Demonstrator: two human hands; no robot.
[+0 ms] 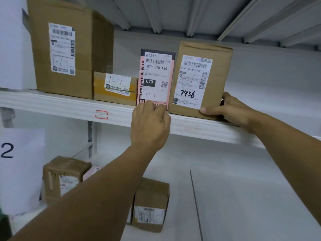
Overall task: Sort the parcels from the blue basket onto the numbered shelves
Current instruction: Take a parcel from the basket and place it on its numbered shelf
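A brown cardboard parcel [199, 79] marked 7936 stands upright on the upper white shelf [69, 105]. My right hand [231, 108] grips its lower right corner, thumb on the front face. Just left of it stands a pink and black parcel [156, 75] labelled 070. My left hand [150, 122] is curled at that parcel's bottom edge, fingertips pinching its lower front. The blue basket is out of view.
Further left on the upper shelf stand a small taped box [115, 87] and a tall brown carton [69, 49]. The lower shelf [243, 197] holds two brown parcels [64, 176] [151, 204], with a paper sign reading 2 [10, 150] at its left. Another shelf hangs overhead.
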